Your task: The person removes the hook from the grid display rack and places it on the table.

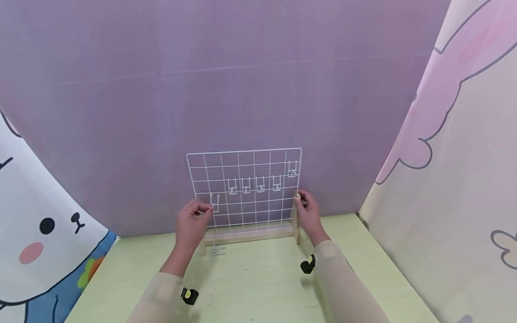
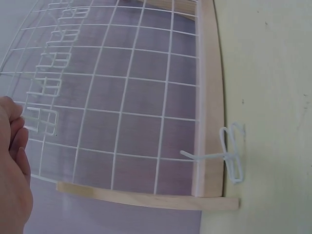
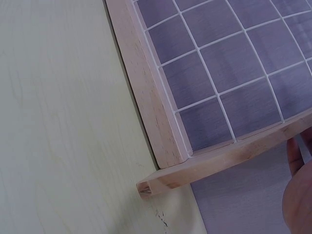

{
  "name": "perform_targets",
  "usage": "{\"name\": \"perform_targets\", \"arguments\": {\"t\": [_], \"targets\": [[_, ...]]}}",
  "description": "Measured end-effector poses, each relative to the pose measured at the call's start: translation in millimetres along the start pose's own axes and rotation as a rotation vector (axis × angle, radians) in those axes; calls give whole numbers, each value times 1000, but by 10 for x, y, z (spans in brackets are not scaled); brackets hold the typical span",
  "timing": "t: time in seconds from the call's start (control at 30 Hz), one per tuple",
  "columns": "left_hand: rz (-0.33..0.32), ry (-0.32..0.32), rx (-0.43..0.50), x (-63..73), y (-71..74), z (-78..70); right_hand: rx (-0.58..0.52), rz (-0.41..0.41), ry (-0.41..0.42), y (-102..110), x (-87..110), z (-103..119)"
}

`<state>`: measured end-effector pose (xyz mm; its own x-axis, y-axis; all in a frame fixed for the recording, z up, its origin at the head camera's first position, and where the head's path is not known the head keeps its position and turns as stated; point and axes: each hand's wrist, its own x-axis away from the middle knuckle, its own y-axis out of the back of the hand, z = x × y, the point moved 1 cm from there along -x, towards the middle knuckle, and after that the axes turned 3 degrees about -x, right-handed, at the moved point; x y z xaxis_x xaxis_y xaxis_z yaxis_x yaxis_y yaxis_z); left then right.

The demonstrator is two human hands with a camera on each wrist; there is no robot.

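Note:
A white wire grid panel [image 1: 242, 151] stands upright in a wooden stand [image 1: 250, 236]. My left hand [image 1: 191, 226] pinches a white wire hook [image 1: 216, 204] at the grid's lower left; in the left wrist view its frame shows beside the curled fingers [image 2: 18, 141]. At the opposite side, my right hand [image 1: 309, 217] grips the grid's edge and the top of the wooden side post [image 3: 219, 163]. Several more wire hooks [image 1: 260, 186] hang in a row across the middle, and another hook [image 1: 292, 170] hangs higher at the right.
A loose wire hook [image 2: 233, 155] lies on the pale yellow table [image 1: 250, 287] by the stand's front left corner. Behind the grid rises a purple cloth backdrop [image 1: 242, 89]. Printed cloths with cartoon figures hang on both sides.

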<state>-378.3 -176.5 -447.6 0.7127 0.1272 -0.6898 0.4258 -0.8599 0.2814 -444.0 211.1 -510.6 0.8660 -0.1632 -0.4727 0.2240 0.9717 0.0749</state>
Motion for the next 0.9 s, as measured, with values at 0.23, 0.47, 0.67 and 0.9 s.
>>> {"name": "perform_targets", "arguments": {"t": [0.23,0.47,0.67,0.9], "targets": [[41,10,-27,90,-10,52,-22,6,-16,-1,12,5],[95,16,-23,187,-37,103,-19,7,-90,-16,-10,2],[117,39,-34,259,-85,154,-21,6,-98,-24,-21,9],[134,34,-13,319,-142,180,-11,-11,-42,-17,-6,-11]]}}
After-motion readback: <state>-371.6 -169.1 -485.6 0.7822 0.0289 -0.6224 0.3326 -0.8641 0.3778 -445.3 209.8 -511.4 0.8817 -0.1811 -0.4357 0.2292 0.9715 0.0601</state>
